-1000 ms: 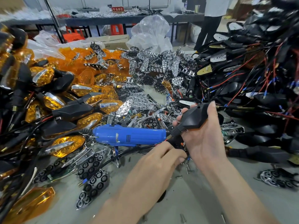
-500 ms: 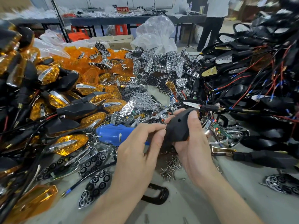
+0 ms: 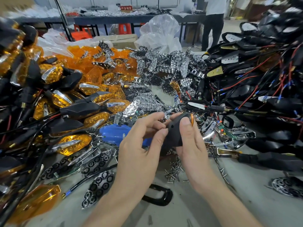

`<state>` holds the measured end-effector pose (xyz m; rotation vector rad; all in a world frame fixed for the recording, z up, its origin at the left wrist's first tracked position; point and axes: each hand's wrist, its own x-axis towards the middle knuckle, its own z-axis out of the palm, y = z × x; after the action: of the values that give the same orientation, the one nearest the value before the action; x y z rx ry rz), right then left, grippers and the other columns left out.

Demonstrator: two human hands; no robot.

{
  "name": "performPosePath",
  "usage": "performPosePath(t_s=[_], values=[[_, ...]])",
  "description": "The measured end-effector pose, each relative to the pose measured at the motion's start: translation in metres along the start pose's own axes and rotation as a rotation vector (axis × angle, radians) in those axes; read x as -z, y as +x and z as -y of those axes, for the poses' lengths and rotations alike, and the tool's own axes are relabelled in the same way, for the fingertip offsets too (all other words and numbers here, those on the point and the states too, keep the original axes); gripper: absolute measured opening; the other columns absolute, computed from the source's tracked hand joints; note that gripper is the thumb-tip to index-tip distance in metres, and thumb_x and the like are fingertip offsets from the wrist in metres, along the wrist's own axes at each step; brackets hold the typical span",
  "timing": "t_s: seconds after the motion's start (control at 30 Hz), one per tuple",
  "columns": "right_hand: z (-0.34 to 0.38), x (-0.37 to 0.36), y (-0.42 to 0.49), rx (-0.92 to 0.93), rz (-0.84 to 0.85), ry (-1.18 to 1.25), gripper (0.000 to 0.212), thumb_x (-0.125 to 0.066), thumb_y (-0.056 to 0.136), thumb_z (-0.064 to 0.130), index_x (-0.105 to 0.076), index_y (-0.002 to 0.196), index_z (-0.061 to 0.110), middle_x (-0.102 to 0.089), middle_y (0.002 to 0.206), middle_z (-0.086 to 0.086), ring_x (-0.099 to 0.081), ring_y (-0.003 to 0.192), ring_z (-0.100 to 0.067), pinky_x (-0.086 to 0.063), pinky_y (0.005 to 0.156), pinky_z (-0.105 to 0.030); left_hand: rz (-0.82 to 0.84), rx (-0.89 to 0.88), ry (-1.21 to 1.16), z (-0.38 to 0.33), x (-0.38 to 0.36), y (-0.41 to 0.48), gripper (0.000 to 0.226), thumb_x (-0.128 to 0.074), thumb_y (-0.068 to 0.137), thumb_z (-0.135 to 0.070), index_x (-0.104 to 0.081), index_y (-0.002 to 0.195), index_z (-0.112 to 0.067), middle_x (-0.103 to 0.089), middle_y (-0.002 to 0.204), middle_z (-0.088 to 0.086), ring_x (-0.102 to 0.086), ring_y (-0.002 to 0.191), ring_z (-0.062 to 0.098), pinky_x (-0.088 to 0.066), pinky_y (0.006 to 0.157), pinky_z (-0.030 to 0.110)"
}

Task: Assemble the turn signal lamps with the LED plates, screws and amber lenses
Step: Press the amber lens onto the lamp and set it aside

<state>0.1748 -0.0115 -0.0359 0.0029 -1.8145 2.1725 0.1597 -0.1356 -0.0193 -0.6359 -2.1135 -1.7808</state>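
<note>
I hold a black turn signal lamp point(image 3: 173, 133) over the table with both hands; a thin amber lens edge shows at its far end. My right hand point(image 3: 191, 148) grips the housing, thumb pressed on its back. My left hand point(image 3: 139, 149) pinches the lamp's left side with thumb and fingertips. The blue electric screwdriver point(image 3: 113, 133) lies on the table just left of my left hand. Loose screws point(image 3: 173, 169) are scattered below the lamp. Chrome LED plates point(image 3: 164, 66) are heaped behind, and amber lenses point(image 3: 91, 63) are piled at the back left.
Finished amber lamps point(image 3: 73, 143) are stacked along the left. Black housings with red and black wires point(image 3: 262, 82) fill the right side. A black C-shaped part point(image 3: 157, 195) lies near my wrists. A person point(image 3: 213, 22) stands by the far tables.
My left hand has left the blue screwdriver lying on the table and come onto the lamp. My right hand has turned the lamp and brought it lower, nearer to me.
</note>
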Motion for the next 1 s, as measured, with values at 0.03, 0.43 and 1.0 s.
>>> performPosePath(t_s=[0.03,0.43,1.0], values=[[0.0,-0.001,-0.001,0.006,0.001,-0.013,0.054,-0.057,0.078,0.086,-0.068,0.111,0.043,-0.073,0.112,0.006,-0.069,0.108,-0.011,-0.052,0.097,-0.041,-0.003,-0.014,0.007,0.0,0.0,0.0,0.039,-0.064,0.093,-0.022,-0.059,0.115,-0.054,-0.067,0.101,-0.018,-0.067,0.102,0.008,-0.052,0.084,0.014],[0.0,-0.003,-0.005,0.094,0.036,-0.117,0.037,-0.047,0.099,0.066,-0.06,0.117,0.036,-0.068,0.112,0.009,-0.065,0.108,-0.005,-0.049,0.092,-0.017,-0.052,-0.16,0.085,-0.003,0.0,-0.002,0.029,-0.063,0.096,-0.017,-0.065,0.117,-0.037,-0.07,0.111,-0.02,-0.069,0.104,0.007,-0.053,0.083,0.018],[0.002,-0.005,0.001,-0.123,-0.141,0.143,0.059,-0.055,0.079,0.076,-0.072,0.115,0.032,-0.073,0.123,-0.004,-0.067,0.12,-0.024,-0.047,0.11,-0.053,0.053,-0.139,0.225,0.004,-0.012,-0.017,0.041,-0.044,0.102,-0.036,-0.041,0.142,-0.042,-0.058,0.134,-0.024,-0.057,0.122,-0.002,-0.043,0.101,0.015]])
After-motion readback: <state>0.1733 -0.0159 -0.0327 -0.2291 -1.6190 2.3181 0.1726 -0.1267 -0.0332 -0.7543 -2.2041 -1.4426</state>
